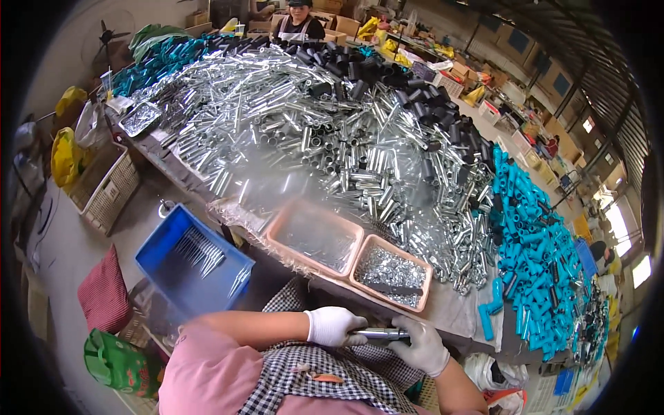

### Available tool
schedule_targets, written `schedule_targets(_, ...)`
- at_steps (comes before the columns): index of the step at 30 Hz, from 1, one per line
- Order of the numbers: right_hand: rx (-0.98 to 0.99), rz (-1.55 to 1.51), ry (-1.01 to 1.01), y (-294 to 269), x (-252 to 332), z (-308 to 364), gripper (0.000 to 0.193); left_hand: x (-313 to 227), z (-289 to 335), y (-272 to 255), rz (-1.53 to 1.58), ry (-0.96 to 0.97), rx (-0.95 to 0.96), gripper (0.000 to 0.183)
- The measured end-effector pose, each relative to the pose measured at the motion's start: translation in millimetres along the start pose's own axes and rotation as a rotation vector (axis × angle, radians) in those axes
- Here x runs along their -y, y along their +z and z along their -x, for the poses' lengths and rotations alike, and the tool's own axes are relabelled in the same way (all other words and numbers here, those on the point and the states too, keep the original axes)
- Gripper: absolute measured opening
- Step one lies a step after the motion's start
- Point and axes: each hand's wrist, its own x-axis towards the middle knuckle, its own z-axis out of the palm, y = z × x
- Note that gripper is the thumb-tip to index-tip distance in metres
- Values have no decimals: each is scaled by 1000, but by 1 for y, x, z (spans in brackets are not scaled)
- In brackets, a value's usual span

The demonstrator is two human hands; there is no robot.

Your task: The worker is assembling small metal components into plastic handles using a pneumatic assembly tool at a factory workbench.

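Observation:
Both my hands wear white gloves and meet in front of my checkered apron, below the table's front edge. A shiny metal tube (382, 333) lies level between them. My left hand (335, 326) is closed round its left end, and my right hand (420, 347) grips its right end. The gloved fingers hide both ends of the tube. Just beyond my hands, at the table edge, stands a pink tray (364, 277) of small shiny metal pieces with a dark strip across it. A second pink tray (277, 237) beside it holds thin metal parts, blurred by a smear.
A big heap of metal tubes (256, 97) covers the table, with black sleeves (443, 114) behind and teal handles (526, 242) at right. A blue bin (162, 256) with several metal rods stands at left, near a white crate (114, 187). Another person (301, 24) is across the table.

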Motion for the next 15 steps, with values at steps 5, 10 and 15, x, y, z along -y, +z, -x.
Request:
schedule_targets(5, 216, -139, 171, -1, -19, 10, 32, -2, 1, 0, -10, 13, 22, 40)
schedule_targets(10, -15, 7, -13, 0, 11, -5, 29, 7, 0, 5, 34, 15, 12, 41)
schedule_targets(15, 303, -436, 487, 4, -19, 13, 31, 4, -2, 5, 17, 39, 49, 43)
